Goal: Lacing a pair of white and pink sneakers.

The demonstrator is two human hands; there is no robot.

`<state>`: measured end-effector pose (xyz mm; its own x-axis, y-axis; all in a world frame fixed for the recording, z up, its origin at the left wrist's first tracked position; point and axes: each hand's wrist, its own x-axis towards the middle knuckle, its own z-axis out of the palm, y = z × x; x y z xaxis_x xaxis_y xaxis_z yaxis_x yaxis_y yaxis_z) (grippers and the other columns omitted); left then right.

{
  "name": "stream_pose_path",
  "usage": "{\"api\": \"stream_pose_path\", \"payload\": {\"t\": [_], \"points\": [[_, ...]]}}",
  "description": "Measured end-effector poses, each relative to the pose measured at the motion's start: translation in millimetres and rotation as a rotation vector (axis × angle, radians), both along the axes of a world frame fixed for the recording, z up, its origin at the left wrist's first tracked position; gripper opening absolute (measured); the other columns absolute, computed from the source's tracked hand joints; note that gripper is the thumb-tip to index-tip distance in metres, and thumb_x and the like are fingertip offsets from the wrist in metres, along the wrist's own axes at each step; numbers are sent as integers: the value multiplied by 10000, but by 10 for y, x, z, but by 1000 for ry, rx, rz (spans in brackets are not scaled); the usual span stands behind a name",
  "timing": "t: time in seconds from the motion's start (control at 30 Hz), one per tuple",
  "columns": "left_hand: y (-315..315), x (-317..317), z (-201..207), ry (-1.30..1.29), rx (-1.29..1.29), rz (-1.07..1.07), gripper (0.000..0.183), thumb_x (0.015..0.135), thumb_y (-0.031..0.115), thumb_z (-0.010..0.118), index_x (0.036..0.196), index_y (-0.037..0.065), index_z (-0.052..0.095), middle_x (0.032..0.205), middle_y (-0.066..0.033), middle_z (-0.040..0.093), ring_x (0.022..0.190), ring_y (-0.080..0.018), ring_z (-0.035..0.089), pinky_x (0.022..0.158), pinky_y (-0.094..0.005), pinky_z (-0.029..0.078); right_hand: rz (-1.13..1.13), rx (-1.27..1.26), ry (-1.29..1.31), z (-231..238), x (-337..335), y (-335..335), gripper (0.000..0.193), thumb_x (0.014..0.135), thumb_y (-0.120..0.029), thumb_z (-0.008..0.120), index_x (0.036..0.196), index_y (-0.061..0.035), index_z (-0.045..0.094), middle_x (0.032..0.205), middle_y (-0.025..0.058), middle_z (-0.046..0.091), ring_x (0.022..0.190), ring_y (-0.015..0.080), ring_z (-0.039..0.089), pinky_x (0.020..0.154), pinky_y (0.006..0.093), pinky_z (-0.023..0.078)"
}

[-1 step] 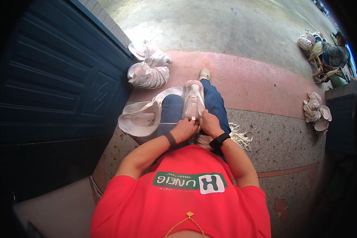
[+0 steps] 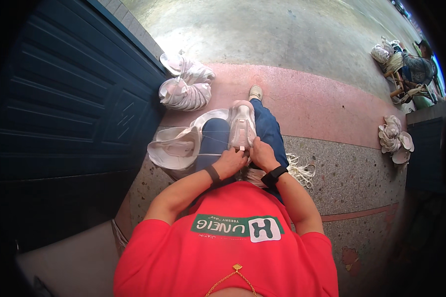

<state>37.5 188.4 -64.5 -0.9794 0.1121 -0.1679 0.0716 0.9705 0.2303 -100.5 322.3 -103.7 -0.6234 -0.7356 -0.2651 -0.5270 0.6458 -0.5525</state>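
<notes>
A pale pink and white shoe upper (image 2: 242,124) lies lengthwise over my lap, its toe end pointing away from me. At its near end, my left hand (image 2: 231,162) is closed on the edge beside a small white tab. My right hand (image 2: 263,154) pinches the upper's near right edge, its fingers close to the left ones. Thin pale strands (image 2: 214,154) stretch from near my left hand across my left leg. What lies between the fingertips is too small to make out. Left of my leg rests a string of white shoe uppers (image 2: 176,148).
White laces (image 2: 302,172) hang in a loose bunch by my right thigh. Stacked uppers (image 2: 187,84) lie beside the dark blue door (image 2: 79,99). More uppers (image 2: 396,141) lie on the floor at right. Another person (image 2: 418,67) sits at far right near a bundle of uppers.
</notes>
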Motion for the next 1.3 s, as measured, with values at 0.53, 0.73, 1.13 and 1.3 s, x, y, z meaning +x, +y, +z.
{"api": "stream_pose_path", "payload": {"t": [0.53,0.73,1.13,1.3], "points": [[-1445,852,931,405,-417,781,790,775,252,853,1455,55,503,1490,-181,460,1402,-439,396,1132,-518,371,357,-294,423,437,153,-610,456,817,-128,662,1263,-39,634,1119,119,642,1069,301,601,873,439,420],[-1667,1969,90,543,713,1380,740,864,231,842,1473,26,474,1449,-144,543,1341,-295,519,1097,-414,415,410,-265,333,510,143,-725,342,786,-198,740,1102,-75,693,1038,103,620,1028,307,577,858,468,395],[-2523,1026,207,587,285,1284,348,920,238,747,1025,-93,720,974,-304,729,940,-440,721,796,-454,546,460,-314,319,323,113,-850,159,789,-88,680,937,-142,702,892,38,695,972,263,614,865,439,398],[-2420,351,999,613,288,1031,333,955,302,702,1048,-17,728,944,-263,718,903,-473,688,749,-482,550,118,-392,467,572,-391,-686,210,790,-45,637,970,-136,695,888,71,671,963,287,609,830,442,416]]}}
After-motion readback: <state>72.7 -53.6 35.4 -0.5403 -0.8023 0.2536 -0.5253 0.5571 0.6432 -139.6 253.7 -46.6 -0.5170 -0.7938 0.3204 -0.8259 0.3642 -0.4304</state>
